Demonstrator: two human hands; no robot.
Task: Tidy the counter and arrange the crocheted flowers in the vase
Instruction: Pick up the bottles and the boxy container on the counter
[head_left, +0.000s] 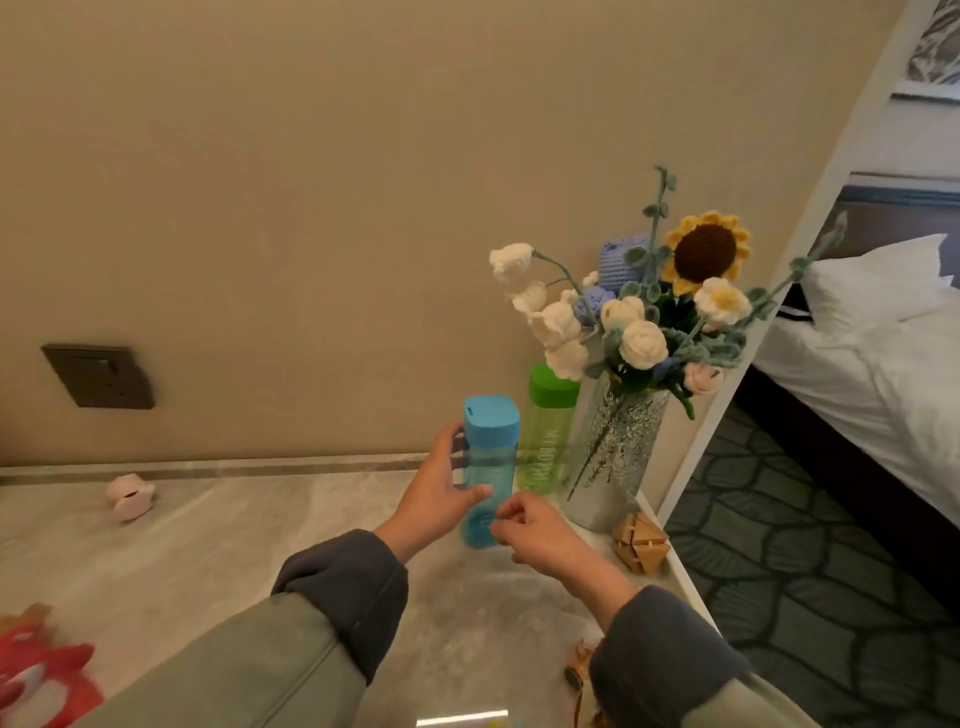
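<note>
White capital letters run lengthwise down the side of the clear green bottle (549, 431). They read "MY BOT…", and the last letters blur out. The bottle stands at the back edge of the counter (208, 545), between the blue bottle (488, 452) and the glass vase (618, 452). Any print on the blue bottle is too blurred to read.

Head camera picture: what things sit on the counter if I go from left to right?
A blurry red thing → small pink toy → blue bottle → green bottle → vase of crocheted flowers.
</note>
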